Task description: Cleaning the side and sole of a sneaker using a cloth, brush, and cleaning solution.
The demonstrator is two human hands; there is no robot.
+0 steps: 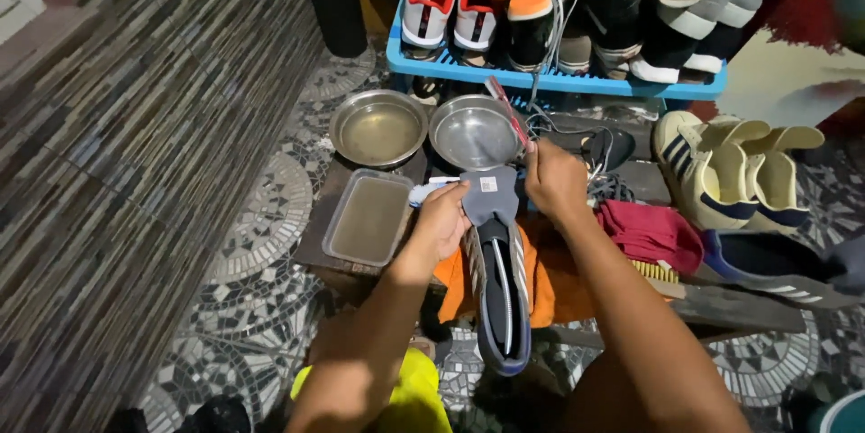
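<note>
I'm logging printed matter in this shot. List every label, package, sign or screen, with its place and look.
Label: small white rectangle with dark print, on the inside of the grey shoe tongue, between the left hand and right hand.
No packages, signs or screens in view.

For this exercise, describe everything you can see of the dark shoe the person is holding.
The shoe is dark blue-grey with pale stripes on both sides and a light line down its middle. It looks like fabric or synthetic. It points toward the person, toe nearest the camera, lying over an orange cloth. Its tongue is pulled up and back, showing a small white label. The left hand grips the tongue's left edge, the right hand its right side. No laces are visible on it.
</note>
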